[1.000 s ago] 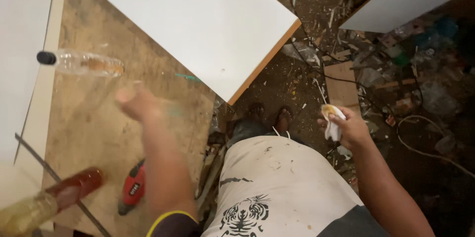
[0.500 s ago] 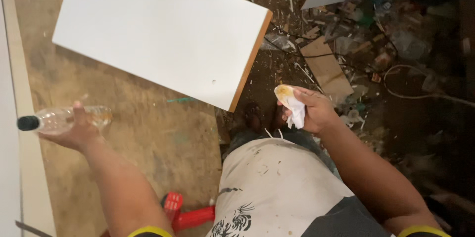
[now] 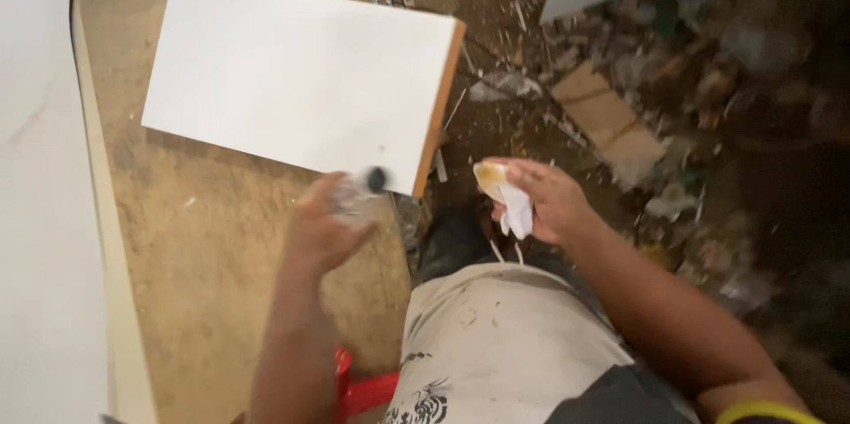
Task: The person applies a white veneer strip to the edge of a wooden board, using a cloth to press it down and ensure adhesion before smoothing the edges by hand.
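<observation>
The left hand (image 3: 323,229) wraps a clear plastic bottle (image 3: 356,197), its black cap (image 3: 377,180) pointing to two o'clock. Light and probably crushable, it seems best held mid-body. At three o'clock, the right hand (image 3: 544,203) pinches a soft crumpled cloth (image 3: 506,198).

The board (image 3: 301,79) lying on the table (image 3: 212,238) was plain white, with an orange-brown edge strip along its right side. The table was a scuffed tan, speckled with pale dust. The bottle (image 3: 359,194) in the left hand (image 3: 323,229) was clear with a black cap. The cloth (image 3: 509,198) in the right hand (image 3: 544,203) was white, stained yellow-brown at the top. The apron (image 3: 496,344) was off-white with dark smudges and a black printed figure. A red tool (image 3: 359,389) showed below.
</observation>
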